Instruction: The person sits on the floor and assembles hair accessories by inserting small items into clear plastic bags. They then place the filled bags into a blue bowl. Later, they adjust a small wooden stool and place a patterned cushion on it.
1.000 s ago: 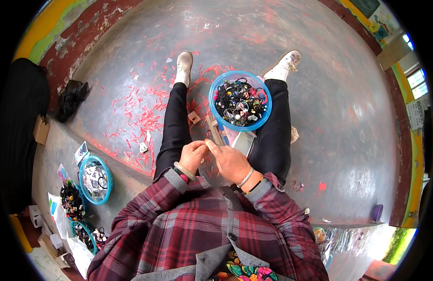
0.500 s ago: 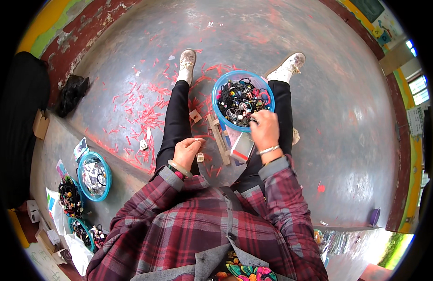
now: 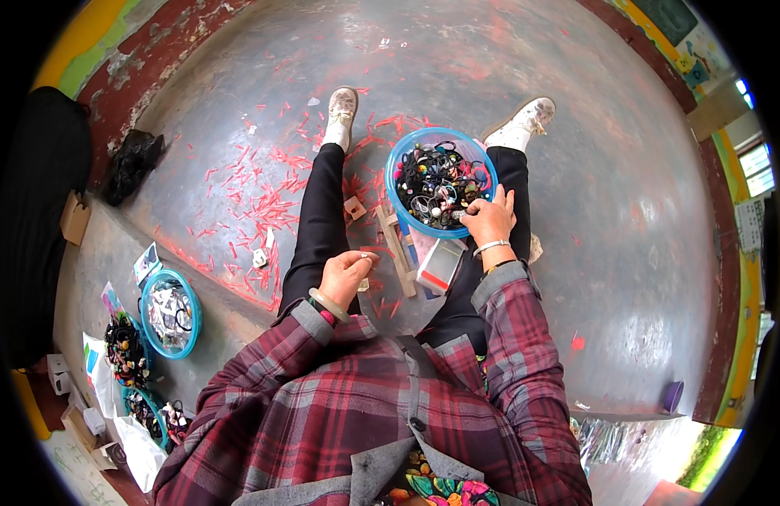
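Closest in, a plaid shirt [image 3: 348, 405] fills the space behind both grips, its cuffs running up to the wrists. Ahead of the shirt, the left hand [image 3: 346, 274] has its thumb and forefinger pressed together, pinching what looks like a small pale piece [image 3: 366, 255]; it is too small to identify. To the right of that grip and farther out, the right hand [image 3: 491, 223] reaches the near right rim of a blue bowl [image 3: 390, 173], thumb and forefinger drawn close together and the other fingers spread; I cannot tell whether anything sits between them. The dark, tangled bands [image 3: 436, 181], dotted with coloured beads, lie inside the bowl, just beyond and left of the right grip. Between the two grips are a wooden frame [image 3: 395, 253] and a pale box with a red strip [image 3: 441, 268]. The bands look likely to snag on one another, so lifting one could drag several over the rim. A wrist leaning on that rim could tip the bowl, which stands close to the right trouser leg [image 3: 510, 169]; a shift of the leg might do the same. The piece in the left grip could slip if the pinch loosens, and would be hard to find among the red scraps [image 3: 267, 202] strewn on the floor ahead and left of that grip. Farther out, beyond both grips, are the white shoes [image 3: 342, 108].
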Tool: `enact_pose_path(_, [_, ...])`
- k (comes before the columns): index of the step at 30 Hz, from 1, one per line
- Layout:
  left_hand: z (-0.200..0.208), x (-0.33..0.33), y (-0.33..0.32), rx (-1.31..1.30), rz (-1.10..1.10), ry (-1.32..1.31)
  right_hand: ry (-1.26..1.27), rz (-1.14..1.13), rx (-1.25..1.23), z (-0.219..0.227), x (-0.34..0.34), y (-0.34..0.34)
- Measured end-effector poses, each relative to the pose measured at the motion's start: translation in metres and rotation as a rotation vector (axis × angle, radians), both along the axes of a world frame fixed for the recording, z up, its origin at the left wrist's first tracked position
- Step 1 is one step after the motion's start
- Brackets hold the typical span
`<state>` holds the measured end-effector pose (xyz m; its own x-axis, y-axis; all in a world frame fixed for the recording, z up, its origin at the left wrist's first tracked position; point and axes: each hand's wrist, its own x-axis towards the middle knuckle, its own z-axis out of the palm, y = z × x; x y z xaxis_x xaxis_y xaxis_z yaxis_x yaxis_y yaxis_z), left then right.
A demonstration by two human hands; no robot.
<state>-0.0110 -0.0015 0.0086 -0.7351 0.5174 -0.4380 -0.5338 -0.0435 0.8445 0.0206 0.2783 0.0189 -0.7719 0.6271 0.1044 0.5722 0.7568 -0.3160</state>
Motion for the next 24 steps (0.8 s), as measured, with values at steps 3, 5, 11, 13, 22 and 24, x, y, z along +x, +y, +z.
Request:
enact_pose_path(3, [0.001,0.000,0.001,-0.013,-0.003,0.017,0.097,0.069,-0.105,-0.001,0.008,0.010])
enact_pose_path(5, [0.002,0.001,0.000,-0.009,-0.006,0.012,0.192,0.131,-0.133,-0.011,0.014,0.024])
enact_pose_path(11, [0.003,0.003,0.002,-0.033,-0.016,0.017,0.664,0.149,-0.933,-0.003,0.025,0.028])
enact_pose_path(13, [0.003,0.004,0.003,-0.047,-0.020,0.018,0.730,0.075,-1.145,0.002,0.026,0.029])
enact_pose_path(22, [0.002,0.005,0.002,-0.046,-0.045,0.039,0.803,-0.021,-1.632,0.015,0.032,0.022])
enact_pose_path(24, [0.002,0.005,0.002,-0.031,-0.047,0.050,0.773,-0.031,-1.641,0.013,0.033,0.020])
